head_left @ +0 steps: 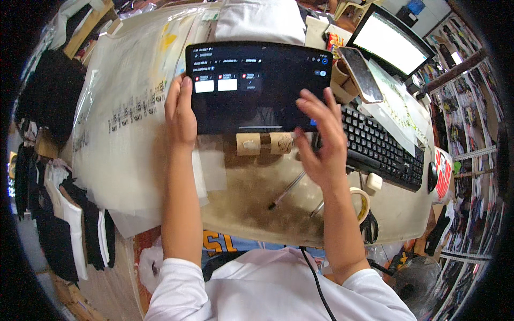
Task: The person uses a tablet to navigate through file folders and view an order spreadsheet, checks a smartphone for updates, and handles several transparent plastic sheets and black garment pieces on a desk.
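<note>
A black tablet [241, 109] with a lit dark screen is held up over the desk, with several small tiles on its left part. My left hand [181, 115] grips the tablet's left edge, thumb on the front and fingers mostly hidden behind. In front of the tablet's lower right part is my right hand [324, 136], slightly blurred, its fingers apart and nothing in it. Whether it touches the screen I cannot tell. Below the tablet lie brown cardboard rolls [248, 144], partly hidden by it. A pen [286, 191] rests on the desk left of my right wrist.
Right of my right hand are a black keyboard [383, 142], a phone [361, 75], a monitor [393, 43] and a mouse [432, 176]. A tape roll [366, 206] sits beside my right forearm. Clear plastic bags [123, 144] cover the desk's left. Folded white cloth [259, 21] lies behind the tablet.
</note>
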The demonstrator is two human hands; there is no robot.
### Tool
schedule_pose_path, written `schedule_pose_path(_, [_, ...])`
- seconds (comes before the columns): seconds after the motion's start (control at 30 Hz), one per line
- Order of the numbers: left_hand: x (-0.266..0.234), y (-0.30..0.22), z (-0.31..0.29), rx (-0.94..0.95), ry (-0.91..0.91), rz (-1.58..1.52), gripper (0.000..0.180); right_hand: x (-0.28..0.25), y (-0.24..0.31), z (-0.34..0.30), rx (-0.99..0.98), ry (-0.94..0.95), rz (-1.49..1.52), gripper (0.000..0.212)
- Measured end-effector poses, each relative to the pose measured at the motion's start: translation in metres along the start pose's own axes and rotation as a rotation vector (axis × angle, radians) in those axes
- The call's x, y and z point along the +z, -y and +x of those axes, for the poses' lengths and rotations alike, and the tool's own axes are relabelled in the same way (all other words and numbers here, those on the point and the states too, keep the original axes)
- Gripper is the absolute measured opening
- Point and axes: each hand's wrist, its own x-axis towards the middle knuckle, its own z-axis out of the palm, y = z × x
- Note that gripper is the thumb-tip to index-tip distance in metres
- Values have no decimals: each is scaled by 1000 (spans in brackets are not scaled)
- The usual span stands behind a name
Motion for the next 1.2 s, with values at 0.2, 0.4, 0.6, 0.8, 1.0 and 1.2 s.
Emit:
schedule_pose_path(0.2, [-32, -9, 5, 230, -191, 254, 42, 2, -8, 3, 109, -220, 166, 33])
schedule_pose_path(0.4, [8, -60, -86, 515, 302, 1071, 41, -8, -24, 4, 189, -326, 278, 31])
schedule_pose_path(0.6, [18, -35, -105, 460, 383, 1252, 48, -5, -18, 5, 207, -358, 330, 31])
schedule_pose_path(0.8, [24, -50, -99, 453, 348, 1183, 45, -10, -22, 3, 250, -383, 406, 31])
schedule_pose_path(1.0, [44, -54, -77, 530, 342, 1207, 52, -11, -23, 4, 266, -371, 436, 29])
schedule_pose_path(1.2, [57, -46, -69, 533, 285, 1281, 54, -13, -18, 6, 287, -357, 489, 29])
